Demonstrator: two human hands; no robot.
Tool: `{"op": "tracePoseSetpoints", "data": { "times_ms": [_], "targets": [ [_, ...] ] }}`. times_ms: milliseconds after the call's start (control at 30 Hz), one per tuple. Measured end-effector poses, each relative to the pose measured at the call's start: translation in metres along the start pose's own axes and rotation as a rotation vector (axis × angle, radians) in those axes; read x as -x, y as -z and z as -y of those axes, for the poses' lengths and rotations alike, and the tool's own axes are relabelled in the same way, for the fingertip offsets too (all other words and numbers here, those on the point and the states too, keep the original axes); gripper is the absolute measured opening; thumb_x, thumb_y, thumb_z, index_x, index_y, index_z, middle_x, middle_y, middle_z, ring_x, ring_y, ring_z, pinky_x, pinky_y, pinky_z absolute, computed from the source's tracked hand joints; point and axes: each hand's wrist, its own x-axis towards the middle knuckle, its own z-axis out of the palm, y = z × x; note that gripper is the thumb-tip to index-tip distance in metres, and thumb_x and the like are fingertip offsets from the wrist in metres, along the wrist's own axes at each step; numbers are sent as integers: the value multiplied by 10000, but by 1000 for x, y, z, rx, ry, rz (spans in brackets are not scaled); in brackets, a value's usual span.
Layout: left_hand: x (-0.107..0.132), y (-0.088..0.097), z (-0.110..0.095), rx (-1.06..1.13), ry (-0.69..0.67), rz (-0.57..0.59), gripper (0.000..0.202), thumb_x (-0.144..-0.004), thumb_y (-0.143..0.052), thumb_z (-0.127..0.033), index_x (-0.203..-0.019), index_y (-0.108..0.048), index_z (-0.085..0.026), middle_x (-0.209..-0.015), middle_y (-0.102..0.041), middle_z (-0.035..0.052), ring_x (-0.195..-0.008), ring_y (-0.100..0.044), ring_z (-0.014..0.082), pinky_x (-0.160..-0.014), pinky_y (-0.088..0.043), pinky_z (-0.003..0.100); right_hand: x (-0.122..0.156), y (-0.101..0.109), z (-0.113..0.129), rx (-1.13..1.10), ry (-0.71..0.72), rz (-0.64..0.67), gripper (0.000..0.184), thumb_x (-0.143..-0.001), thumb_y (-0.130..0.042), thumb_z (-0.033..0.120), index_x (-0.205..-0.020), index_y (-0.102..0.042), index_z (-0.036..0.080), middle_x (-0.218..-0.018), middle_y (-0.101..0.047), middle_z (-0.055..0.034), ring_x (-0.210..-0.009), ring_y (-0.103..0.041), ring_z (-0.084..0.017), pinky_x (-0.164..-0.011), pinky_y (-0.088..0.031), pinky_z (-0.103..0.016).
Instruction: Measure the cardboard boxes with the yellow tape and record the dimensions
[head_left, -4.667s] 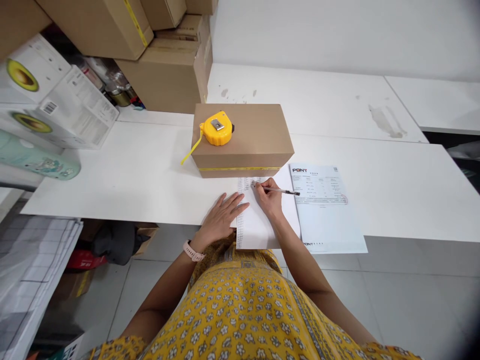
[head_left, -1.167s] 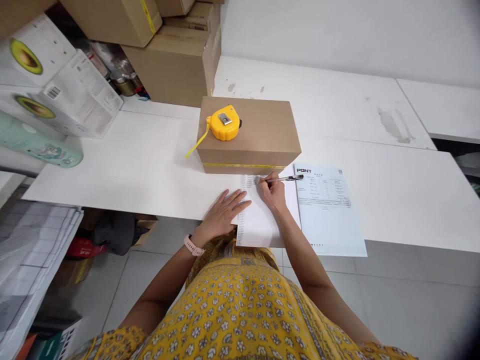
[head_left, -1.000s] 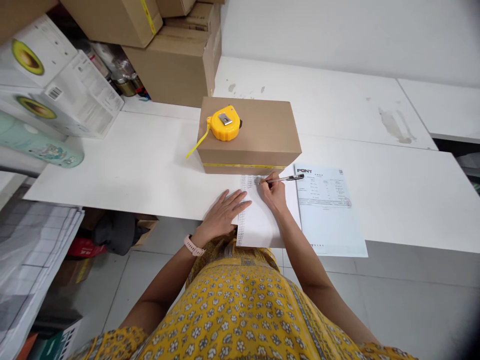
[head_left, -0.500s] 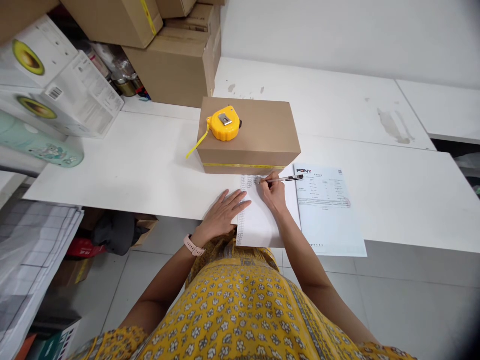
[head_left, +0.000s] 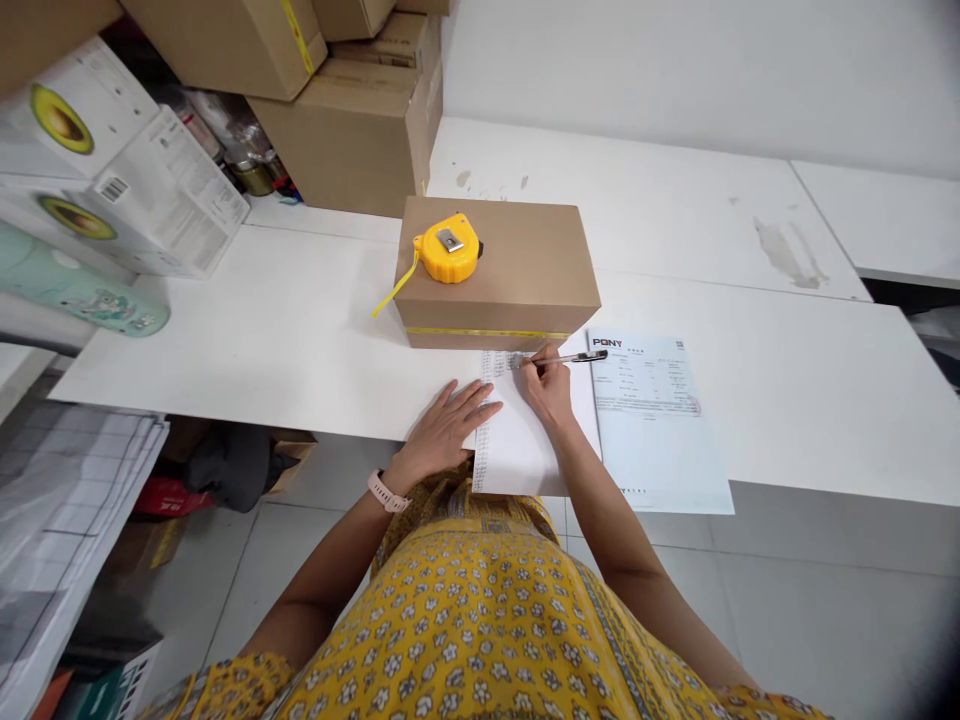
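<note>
My right hand [head_left: 548, 389] is closed around a pen [head_left: 576, 357], its tip down near the top of a notebook page [head_left: 525, 440]. Rows of small handwriting show at the top of that page. My left hand [head_left: 450, 425] lies flat with fingers spread, fingertips on the page's left edge. A closed brown cardboard box [head_left: 517, 255] stands just beyond the notebook. On top of the box sits a yellow tape measure [head_left: 448, 248], its yellow strap hanging over the box's left edge. Right of the notebook lies a printed sheet [head_left: 652, 440] headed "PONY".
Brown cartons [head_left: 345, 140] are stacked at the back left. White boxes with avocado pictures [head_left: 165, 195] and a mint-green bottle [head_left: 97, 290] occupy the left end of the white table [head_left: 300, 320]. The notebook and printed sheet overhang its front edge.
</note>
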Motion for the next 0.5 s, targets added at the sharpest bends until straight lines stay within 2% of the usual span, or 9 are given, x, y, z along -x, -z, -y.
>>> {"op": "tracePoseSetpoints", "data": {
  "times_ms": [500],
  "targets": [
    [1,1,-1,-1,2,2,806,-850,-605,-131,-1603,-329,-209,-1733,-263,114,-1625,-183,273,-1330,-121,543,0,1,-1,28,13,5,120,-818,-526,334,-771,-448,257,-553,-483,70,-520,-436,-135,-557,-339,-292]
  ]
}}
